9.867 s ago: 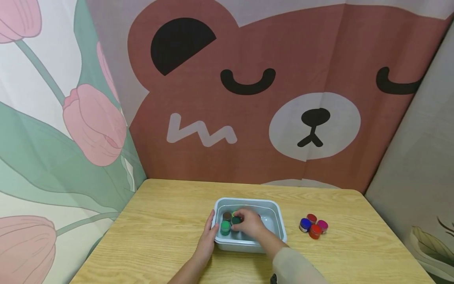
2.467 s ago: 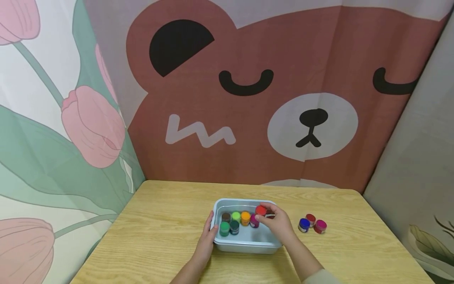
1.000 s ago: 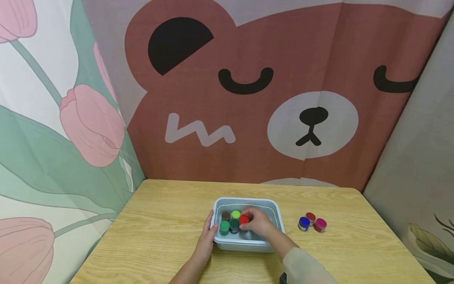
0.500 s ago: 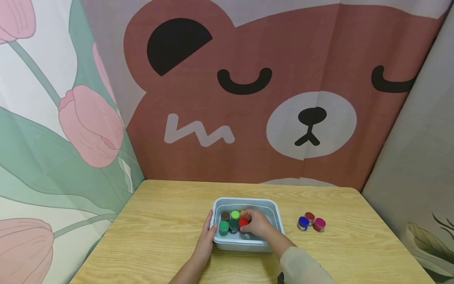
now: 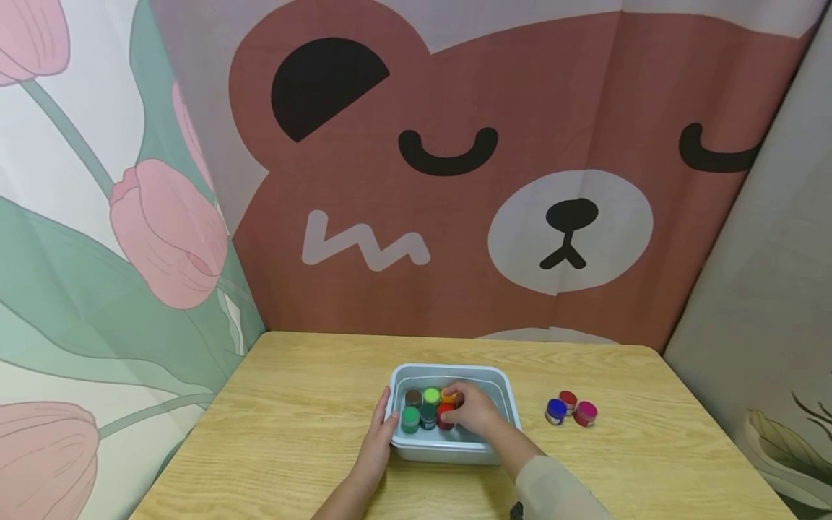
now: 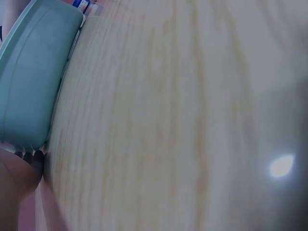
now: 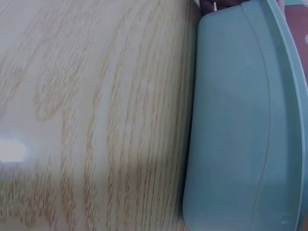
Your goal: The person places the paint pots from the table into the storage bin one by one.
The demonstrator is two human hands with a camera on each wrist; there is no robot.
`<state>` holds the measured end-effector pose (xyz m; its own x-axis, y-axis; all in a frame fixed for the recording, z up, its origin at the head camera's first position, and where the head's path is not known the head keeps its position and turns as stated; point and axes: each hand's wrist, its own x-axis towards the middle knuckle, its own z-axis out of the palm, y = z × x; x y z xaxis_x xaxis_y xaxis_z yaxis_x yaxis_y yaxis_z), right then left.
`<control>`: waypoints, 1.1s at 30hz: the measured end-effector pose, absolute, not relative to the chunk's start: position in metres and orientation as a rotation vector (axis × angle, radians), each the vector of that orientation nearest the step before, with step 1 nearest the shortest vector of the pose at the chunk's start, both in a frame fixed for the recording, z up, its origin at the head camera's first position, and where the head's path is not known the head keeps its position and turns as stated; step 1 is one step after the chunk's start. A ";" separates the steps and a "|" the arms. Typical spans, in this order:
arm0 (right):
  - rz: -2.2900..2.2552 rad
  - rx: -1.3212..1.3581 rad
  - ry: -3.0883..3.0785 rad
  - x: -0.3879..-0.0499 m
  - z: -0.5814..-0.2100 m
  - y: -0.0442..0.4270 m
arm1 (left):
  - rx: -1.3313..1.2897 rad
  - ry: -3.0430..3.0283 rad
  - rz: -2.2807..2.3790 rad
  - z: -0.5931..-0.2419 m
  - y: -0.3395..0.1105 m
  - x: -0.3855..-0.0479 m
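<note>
A person works with bare hands at a pale blue-grey tub (image 5: 448,454) on a wood-grained bench (image 5: 312,412), where small lidded pots stand upright in two close rows toward the tub's left side. In the far row, from left to right, are a brown pot (image 5: 413,398), a lime pot (image 5: 432,395) and an orange pot (image 5: 448,397); the near row holds a bright green pot (image 5: 410,420), a dark green pot (image 5: 427,416) and a red pot (image 5: 445,424). The right hand (image 5: 476,409) reaches in, its thumb touching the red pot and its forefinger bent over the orange pot; whether it pinches either one cannot be told, as the hand hides part of both. A dark patch beneath the fingers is too covered to identify. The left hand (image 5: 375,444) lies against the outside of the tub's left end, fingers straight, thumb at the rim. On the bench to the right, well apart from the tub, a blue pot (image 5: 555,412), a dark red pot (image 5: 568,402) and a magenta pot (image 5: 586,414) sit in a tight cluster. A beige sleeve (image 5: 559,487) covers part of the right arm, and a bear-print backdrop (image 5: 370,296) hangs behind the bench
</note>
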<state>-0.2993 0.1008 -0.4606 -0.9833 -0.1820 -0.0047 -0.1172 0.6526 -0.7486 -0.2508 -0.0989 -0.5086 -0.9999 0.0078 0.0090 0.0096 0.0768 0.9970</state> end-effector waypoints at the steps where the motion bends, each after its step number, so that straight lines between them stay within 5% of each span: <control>1: -1.266 -0.251 2.782 -0.299 -0.460 0.101 | -0.017 -2.302 -2.136 -0.509 -0.099 -0.251; 33: -1.577 -0.032 2.818 -0.280 -0.427 0.201 | -0.005 -2.304 -2.126 -0.509 -0.099 -0.251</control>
<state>-0.2802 0.2007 -0.4273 -0.9960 0.0256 0.0860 -0.0599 0.5237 -0.8498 -0.2506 -0.0985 -0.5091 -1.0000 -0.0020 0.0072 0.0070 0.0802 0.9968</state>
